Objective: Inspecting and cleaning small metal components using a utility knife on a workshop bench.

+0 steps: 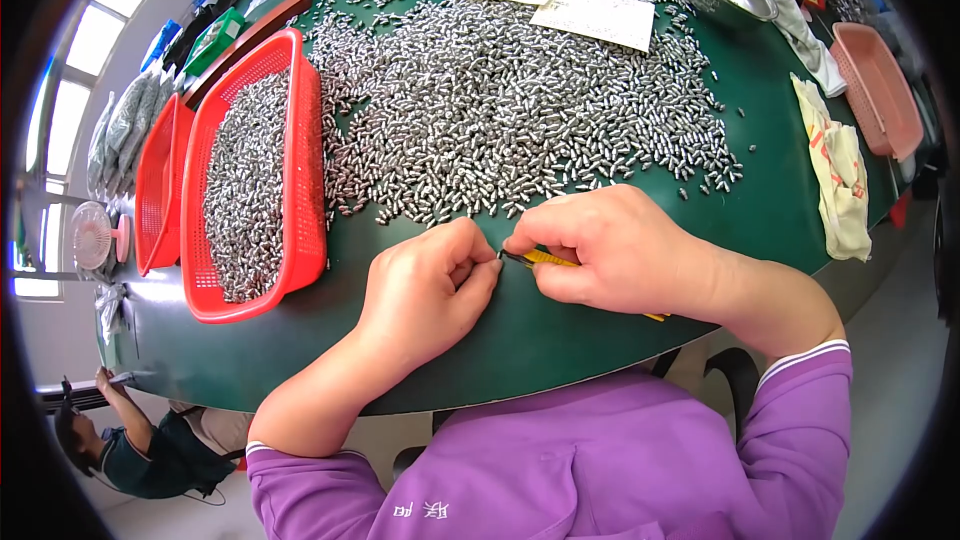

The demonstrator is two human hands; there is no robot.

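Left grip [432, 278] near basket [306, 170] of pellets [246, 185]

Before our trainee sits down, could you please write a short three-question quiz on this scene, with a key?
1. Which hand holds the yellow-handled tool?
A) left
B) right
C) neither
2. True or false: the red basket next to the spread of small metal pieces is empty.
3. What flat, pale items lie on the far part of that spread?

Key:
1. B, the right hand.
2. False; it holds many similar pieces.
3. Two paper sheets.
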